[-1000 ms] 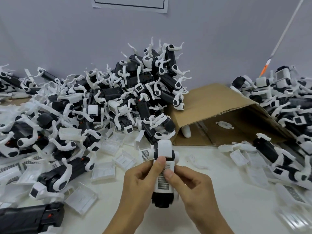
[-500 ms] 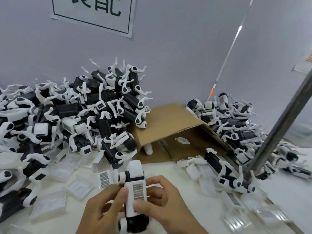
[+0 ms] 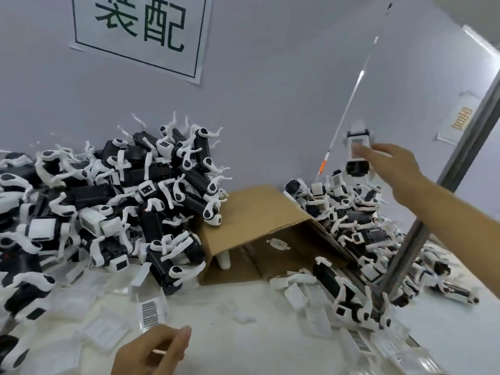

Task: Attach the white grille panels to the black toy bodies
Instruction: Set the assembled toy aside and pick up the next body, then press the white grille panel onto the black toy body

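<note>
The right hand reaches out with fingers spread beside a toy body with its white grille panel fitted, seemingly airborne above the right-hand heap, probably tossed there as finished; the left hand hovers low over the bench, loosely curled, holding nothing, near a loose grille panel.
</note>
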The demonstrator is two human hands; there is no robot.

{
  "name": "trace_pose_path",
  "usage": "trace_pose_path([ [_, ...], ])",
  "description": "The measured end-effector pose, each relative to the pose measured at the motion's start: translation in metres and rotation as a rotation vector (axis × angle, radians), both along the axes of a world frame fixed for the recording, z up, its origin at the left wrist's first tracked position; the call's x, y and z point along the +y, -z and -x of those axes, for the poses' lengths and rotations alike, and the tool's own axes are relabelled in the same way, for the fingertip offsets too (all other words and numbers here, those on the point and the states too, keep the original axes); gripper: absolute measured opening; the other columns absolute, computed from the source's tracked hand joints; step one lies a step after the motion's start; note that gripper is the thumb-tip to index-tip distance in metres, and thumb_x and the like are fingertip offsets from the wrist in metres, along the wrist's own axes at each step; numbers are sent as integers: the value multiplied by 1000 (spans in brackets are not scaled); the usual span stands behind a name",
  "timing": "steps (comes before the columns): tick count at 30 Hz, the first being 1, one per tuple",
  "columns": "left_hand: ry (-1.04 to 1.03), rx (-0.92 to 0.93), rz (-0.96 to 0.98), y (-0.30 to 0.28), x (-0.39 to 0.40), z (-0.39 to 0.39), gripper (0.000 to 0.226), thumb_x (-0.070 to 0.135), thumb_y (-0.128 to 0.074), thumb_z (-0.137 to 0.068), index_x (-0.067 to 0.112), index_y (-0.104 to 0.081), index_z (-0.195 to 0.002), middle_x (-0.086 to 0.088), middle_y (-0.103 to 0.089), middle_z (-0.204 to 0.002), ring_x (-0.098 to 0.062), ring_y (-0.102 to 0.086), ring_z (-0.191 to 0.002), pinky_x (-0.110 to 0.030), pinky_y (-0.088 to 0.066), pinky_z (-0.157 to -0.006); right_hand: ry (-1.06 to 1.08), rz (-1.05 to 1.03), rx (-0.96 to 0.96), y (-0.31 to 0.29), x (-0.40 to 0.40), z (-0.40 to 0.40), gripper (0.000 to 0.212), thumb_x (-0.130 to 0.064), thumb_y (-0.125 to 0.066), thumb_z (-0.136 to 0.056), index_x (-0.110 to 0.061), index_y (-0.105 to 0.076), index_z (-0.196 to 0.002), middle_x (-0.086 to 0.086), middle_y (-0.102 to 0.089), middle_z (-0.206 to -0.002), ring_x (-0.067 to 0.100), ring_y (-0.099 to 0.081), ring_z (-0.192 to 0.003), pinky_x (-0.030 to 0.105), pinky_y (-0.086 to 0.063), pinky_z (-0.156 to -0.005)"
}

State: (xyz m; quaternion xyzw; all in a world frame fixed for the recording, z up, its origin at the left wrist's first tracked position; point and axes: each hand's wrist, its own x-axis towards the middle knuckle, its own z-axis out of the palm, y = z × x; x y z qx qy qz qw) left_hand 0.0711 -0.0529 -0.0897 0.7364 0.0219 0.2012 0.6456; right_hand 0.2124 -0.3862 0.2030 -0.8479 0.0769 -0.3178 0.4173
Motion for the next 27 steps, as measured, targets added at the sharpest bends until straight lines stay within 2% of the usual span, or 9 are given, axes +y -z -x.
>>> trace_pose_path([
  [2,20,3,21,-2,1,-2,30,6,-78,-82,17,-72,-55,-10,-70,-60,-15,-67,-56,-31,-56,-57,52,153,60,24,0,2,62,-54,-73,-86,-21,-61,-137,10,-44,-155,27,-37,-145,41,-29,-117],
  [6,30,4,8,-4,2,-2,24,13,-76,-86,13,-73,-62,-7,-71,-66,-19,-68,-63,-42,-57,-61,-168,338,74,106,54,23,27,-38,-72,-90,-25,-75,-114,-1,-64,-130,16,-55,-124,30,-34,-104],
  [8,27,1,-14,-3,4,-1,23,16,-75,-88,11,-72,-65,-6,-70,-69,-19,-68,-65,-41,-56,-62,-339,202,100,145,94,41,6,-33,-74,-89,-36,-75,-95,-14,-69,-113,-4,-59,-107,19,-39,-93],
  [11,39,14,-70,-3,7,2,27,21,-73,-92,19,-69,-65,-1,-69,-70,-16,-68,-67,-36,-55,-64,-486,-122,134,199,157,71,12,-29,-74,-89,-40,-73,-87,-23,-74,-90,-11,-63,-92,18,-44,-78],
  [15,33,4,-130,-4,8,4,21,26,-69,-91,23,-70,-70,8,-68,-70,-9,-65,-66,-33,-54,-63,-535,-387,231,271,212,104,17,-15,-71,-92,-26,-77,-81,-19,-75,-83,6,-68,-87,30,-51,-79],
  [18,22,-87,-293,-10,12,12,10,26,-65,-91,19,-71,-91,13,-63,-82,-5,-58,-68,-19,-47,-63,-540,-380,238,294,219,109,25,-7,-69,-92,-24,-75,-76,-17,-75,-78,12,-69,-84,23,-53,-74],
  [23,-713,-399,-708,-50,64,23,33,15,-68,-84,12,-63,-116,0,-61,-101,-17,-52,-97,-29,-44,-85,-580,-462,293,302,216,99,28,-15,-69,-93,-37,-77,-77,-20,-75,-78,17,-70,-80,1,-46,-60],
  [25,-959,-113,-786,-62,90,36,36,25,-71,-83,18,-64,-117,-1,-60,-113,-23,-46,-114,-38,-38,-94,-593,-482,314,306,217,95,31,-15,-68,-93,-40,-76,-77,-21,-74,-77,17,-68,-73,-1,-44,-59],
  [27,-916,393,-825,-67,107,47,43,40,-65,-88,24,-57,-127,-3,-54,-132,-28,-33,-134,-48,-33,-105,-597,-463,325,308,217,94,24,-16,-68,-93,-33,-77,-78,-22,-73,-77,15,-67,-72,-2,-42,-60],
])
